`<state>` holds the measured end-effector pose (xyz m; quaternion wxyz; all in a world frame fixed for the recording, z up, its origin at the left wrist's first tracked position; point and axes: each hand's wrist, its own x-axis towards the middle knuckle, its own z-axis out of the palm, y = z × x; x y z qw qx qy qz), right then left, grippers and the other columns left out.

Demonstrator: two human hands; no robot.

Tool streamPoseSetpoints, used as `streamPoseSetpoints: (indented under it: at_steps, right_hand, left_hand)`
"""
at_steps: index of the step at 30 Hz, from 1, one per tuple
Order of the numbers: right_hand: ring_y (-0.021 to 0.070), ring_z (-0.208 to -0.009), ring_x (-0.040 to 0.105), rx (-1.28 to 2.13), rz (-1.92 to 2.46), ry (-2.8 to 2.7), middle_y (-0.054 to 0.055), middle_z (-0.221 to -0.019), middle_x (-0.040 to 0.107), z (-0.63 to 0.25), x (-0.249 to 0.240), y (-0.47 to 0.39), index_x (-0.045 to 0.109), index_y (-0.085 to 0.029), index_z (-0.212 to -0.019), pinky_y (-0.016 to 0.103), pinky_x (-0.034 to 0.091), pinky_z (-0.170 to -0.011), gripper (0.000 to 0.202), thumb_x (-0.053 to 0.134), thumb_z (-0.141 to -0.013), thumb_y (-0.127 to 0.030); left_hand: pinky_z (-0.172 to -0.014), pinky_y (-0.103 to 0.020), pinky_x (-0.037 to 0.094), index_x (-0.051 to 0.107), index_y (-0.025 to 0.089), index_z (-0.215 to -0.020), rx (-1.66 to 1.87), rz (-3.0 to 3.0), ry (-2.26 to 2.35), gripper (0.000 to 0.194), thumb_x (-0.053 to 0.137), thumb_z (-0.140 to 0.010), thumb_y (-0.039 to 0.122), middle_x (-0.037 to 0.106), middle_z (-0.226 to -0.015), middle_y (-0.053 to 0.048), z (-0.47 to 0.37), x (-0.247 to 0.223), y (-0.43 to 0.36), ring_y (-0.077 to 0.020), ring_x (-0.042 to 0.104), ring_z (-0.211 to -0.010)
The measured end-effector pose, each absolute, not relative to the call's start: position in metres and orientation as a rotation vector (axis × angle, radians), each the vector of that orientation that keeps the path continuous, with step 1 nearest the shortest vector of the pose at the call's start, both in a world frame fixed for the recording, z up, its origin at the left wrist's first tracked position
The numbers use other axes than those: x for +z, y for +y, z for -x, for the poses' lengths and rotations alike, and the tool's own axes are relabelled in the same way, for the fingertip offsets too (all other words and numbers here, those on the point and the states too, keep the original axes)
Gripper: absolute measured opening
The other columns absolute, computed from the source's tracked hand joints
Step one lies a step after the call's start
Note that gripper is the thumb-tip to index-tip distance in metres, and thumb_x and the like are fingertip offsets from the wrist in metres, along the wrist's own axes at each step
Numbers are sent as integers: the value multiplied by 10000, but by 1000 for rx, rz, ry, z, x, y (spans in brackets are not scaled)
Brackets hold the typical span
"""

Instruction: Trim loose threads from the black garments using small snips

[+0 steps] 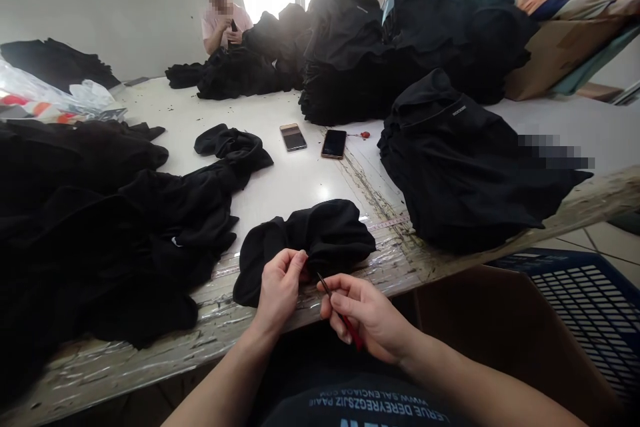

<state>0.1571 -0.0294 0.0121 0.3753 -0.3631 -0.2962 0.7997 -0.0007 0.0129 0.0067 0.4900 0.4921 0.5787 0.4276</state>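
Note:
At the front edge of the table lies a bunched black garment (327,227). My left hand (280,285) is closed in a pinch at the garment's near edge, thumb against fingertips. Just to its right, my right hand (370,313) is closed around small thread snips (355,335) with a red handle. Their dark pointed tips aim up and left, close to the garment's edge and my left fingertips. Whether the tips touch the cloth I cannot tell.
A heap of black garments (125,233) covers the table's left side; a neat black stack (465,160) stands right. Two phones (293,137) (334,144) lie mid-table. Taller piles (345,47) and a person (226,23) are behind. A blue crate (575,287) sits below right.

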Motion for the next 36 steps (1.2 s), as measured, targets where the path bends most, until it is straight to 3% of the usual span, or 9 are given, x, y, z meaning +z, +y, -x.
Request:
streamPoseSetpoints:
  at_steps: [4, 8, 14, 24, 28, 32, 34, 36]
  right_hand:
    - [49, -425, 453, 2252, 847, -510, 16, -691, 617, -151, 10, -30, 583, -144, -965, 162, 295, -376, 285, 687, -777, -332]
    - [31, -425, 441, 2250, 800, -339, 9, -674, 604, -149, 10, -24, 627, -125, -934, 139, 266, -370, 256, 711, -755, -288]
    - [17, -423, 432, 2237, 781, -202, 24, -680, 615, -149, 5, -17, 665, -99, -886, 119, 271, -360, 255, 743, -730, -285]
    - [-9, -359, 351, 2211, 776, -197, -9, -619, 594, -147, 4, -20, 654, -102, -873, 110, 215, -322, 210, 735, -724, -226]
    - [-12, -333, 324, 2158, 772, -361, -27, -595, 575, -154, 6, -22, 636, -123, -891, 115, 201, -307, 196, 707, -760, -250]
    - [21, -352, 405, 1967, 723, -900, 16, -672, 623, -182, 31, -20, 617, -143, -973, 151, 246, -321, 241, 684, -793, -290]
    - [50, -432, 474, 1714, 747, -1098, 31, -745, 629, -196, 52, -11, 600, -166, -1032, 178, 315, -374, 260, 661, -815, -297]
    - [76, -520, 511, 1426, 810, -1194, 35, -818, 621, -200, 71, 8, 572, -198, -1079, 208, 378, -435, 255, 605, -853, -312]
  left_hand:
    - [-641, -285, 550, 600, 183, -782, 1066, -1057, 1320, 317, 560, -816, 495, 652, -797, -30, -4, 11, 8, -171, 651, -716]
    - [-727, -312, 547, 599, 192, -832, 1080, -1126, 1326, 290, 519, -854, 470, 686, -909, -58, -2, 13, 0, -181, 665, -782]
    - [-679, -281, 497, 630, 193, -935, 1028, -1310, 1388, 281, 468, -896, 419, 678, -766, -31, -1, 15, -8, -173, 648, -712]
    - [-739, -266, 478, 623, 185, -1021, 1018, -1368, 1382, 264, 453, -917, 357, 688, -860, -36, -3, 13, -12, -156, 634, -779]
    - [-805, -280, 467, 607, 181, -808, 1071, -1510, 1334, 246, 437, -928, 311, 646, -1087, -72, 10, 20, -18, -173, 613, -929]
    - [-675, -263, 479, 485, 179, -550, 1198, -1658, 1177, 430, 377, -947, 308, 646, -748, -42, 42, 44, -18, -144, 599, -697]
    - [-683, -260, 493, 572, 185, -666, 1345, -1590, 1350, 305, 454, -922, 301, 638, -734, -22, 54, 56, -9, -143, 605, -698]
    - [-728, -274, 513, 622, 200, -951, 1414, -1554, 1538, 141, 548, -876, 294, 655, -895, -32, 55, 62, 6, -158, 627, -791]
